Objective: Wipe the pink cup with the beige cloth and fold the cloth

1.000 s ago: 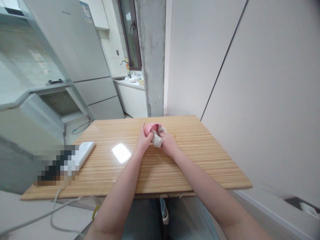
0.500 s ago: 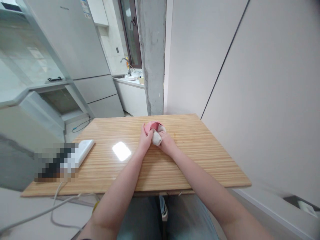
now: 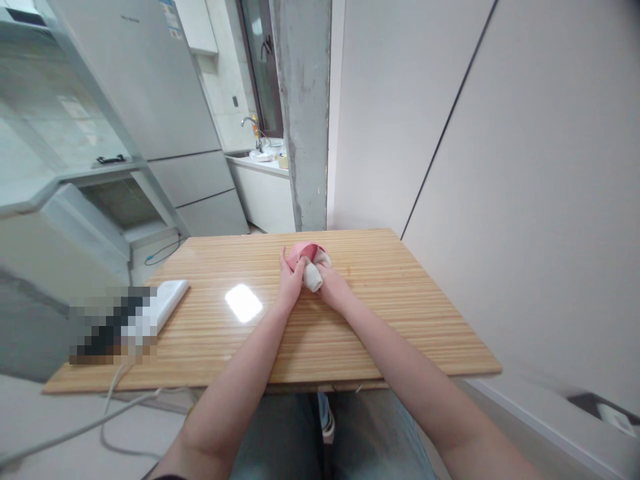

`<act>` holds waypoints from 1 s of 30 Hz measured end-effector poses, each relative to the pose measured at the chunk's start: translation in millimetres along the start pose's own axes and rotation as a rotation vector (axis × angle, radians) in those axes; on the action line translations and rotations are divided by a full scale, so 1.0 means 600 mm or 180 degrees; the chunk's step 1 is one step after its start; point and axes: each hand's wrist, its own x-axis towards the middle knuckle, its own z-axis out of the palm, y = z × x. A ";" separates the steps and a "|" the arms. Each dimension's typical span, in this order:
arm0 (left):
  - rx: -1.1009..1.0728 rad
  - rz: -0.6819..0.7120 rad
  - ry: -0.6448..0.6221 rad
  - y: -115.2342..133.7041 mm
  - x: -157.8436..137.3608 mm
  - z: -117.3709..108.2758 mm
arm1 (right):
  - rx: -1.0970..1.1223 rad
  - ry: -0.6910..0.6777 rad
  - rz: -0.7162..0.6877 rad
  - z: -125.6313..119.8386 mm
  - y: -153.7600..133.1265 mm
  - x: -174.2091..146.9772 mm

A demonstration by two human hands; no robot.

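A pink, rounded bowl (image 3: 300, 251) is held up at the far middle of the table, its darker inside partly showing. My left hand (image 3: 291, 279) grips it from the left, with the thumb over the near rim and the fingers along its outer side. Off-white cloth (image 3: 313, 276) bunches up inside the bowl and hangs over its near edge. My right hand (image 3: 334, 285) is closed on this cloth at the right side of the bowl. The right fingertips are hidden behind the cloth.
The wooden table (image 3: 400, 327) has a glossy light reflection left of my hands. A white object (image 3: 175, 293) lies at its left, beside a blurred-out patch. A pale cable (image 3: 75, 435) runs off the left front edge. Wall panels (image 3: 500, 200) rise on the right.
The bowl and both hands have shifted very slightly left, and my left index finger stands a bit further off the bowl. Both grips are the same.
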 end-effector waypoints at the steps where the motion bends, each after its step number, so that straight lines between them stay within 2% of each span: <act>1: 0.0043 0.0010 -0.0024 0.001 0.005 -0.007 | -0.0138 -0.0091 -0.0023 -0.005 -0.001 0.001; 4: 0.0087 -0.0044 -0.0122 -0.004 0.014 -0.011 | -0.0412 -0.0219 0.0049 -0.013 -0.003 0.002; 7: -0.0223 -0.0275 -0.0281 -0.016 0.009 0.009 | -0.0360 -0.0021 0.0361 -0.007 -0.003 -0.001; 10: -0.0330 -0.0156 -0.0290 -0.023 0.001 0.024 | -0.0074 0.0170 0.0504 0.001 -0.004 -0.003; 14: 0.0326 0.0229 -0.0104 -0.014 0.005 0.003 | 0.0081 -0.0130 0.0183 -0.003 -0.007 0.000; 17: 0.0727 0.0433 -0.0211 -0.004 0.010 -0.015 | -0.0201 -0.0282 0.0118 -0.008 -0.011 0.000; 19: 0.0612 0.0432 -0.0314 -0.003 0.007 -0.012 | -0.0334 -0.0180 0.0296 -0.007 -0.013 -0.002; 22: 0.0090 0.0364 -0.0428 -0.004 -0.006 0.009 | -0.0180 0.0148 0.0502 0.002 -0.012 -0.005; 24: -0.0008 0.0379 -0.0346 -0.002 -0.013 0.018 | 0.0045 0.0242 0.0406 0.006 -0.008 -0.005; 26: 0.0086 0.0379 -0.0218 0.004 -0.013 0.015 | 0.0185 0.0156 0.0208 0.006 -0.003 -0.003; 30: 0.0318 0.0319 -0.0154 0.019 0.006 -0.012 | -0.0115 -0.0099 -0.0136 -0.005 0.000 0.001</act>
